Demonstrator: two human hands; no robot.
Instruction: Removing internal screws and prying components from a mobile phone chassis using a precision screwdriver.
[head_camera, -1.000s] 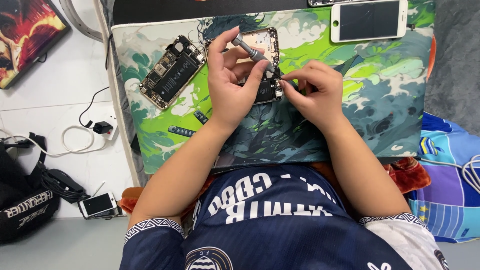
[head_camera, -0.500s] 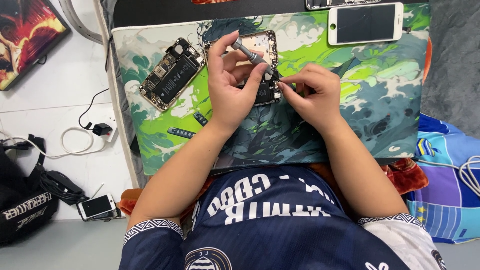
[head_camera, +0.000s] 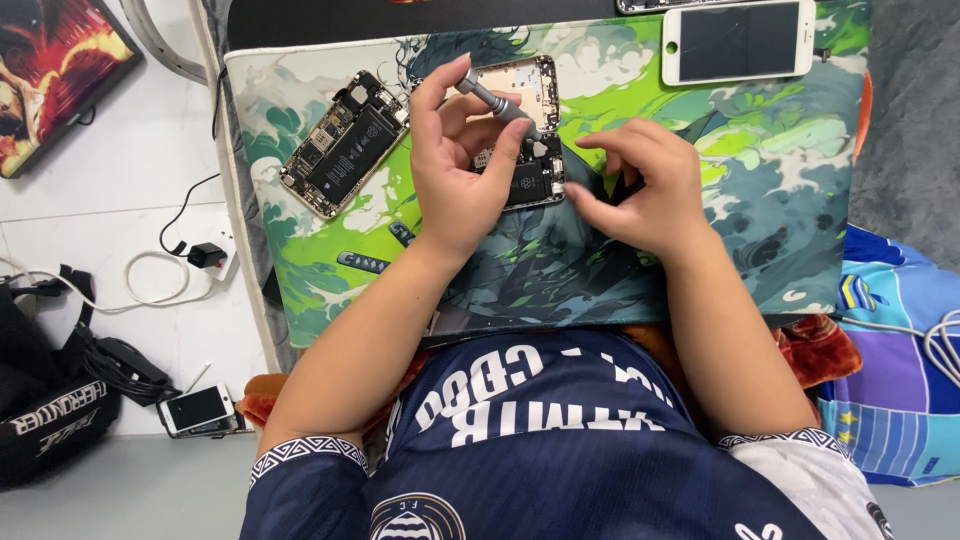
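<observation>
Our left hand (head_camera: 462, 165) grips the screwdriver (head_camera: 497, 102), tip angled down-right onto the phone (head_camera: 520, 140); our right hand (head_camera: 640, 185), pinched and apparently empty, hovers just beside.

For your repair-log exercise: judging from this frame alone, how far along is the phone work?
Done: the opened phone under the hands has its screen off; a white screen panel lies apart on the mat. In hand: the left hand holds a grey screwdriver over the internals; the right hand pinches beside it. Left: the battery remains inside, and a second opened phone waits.
</observation>
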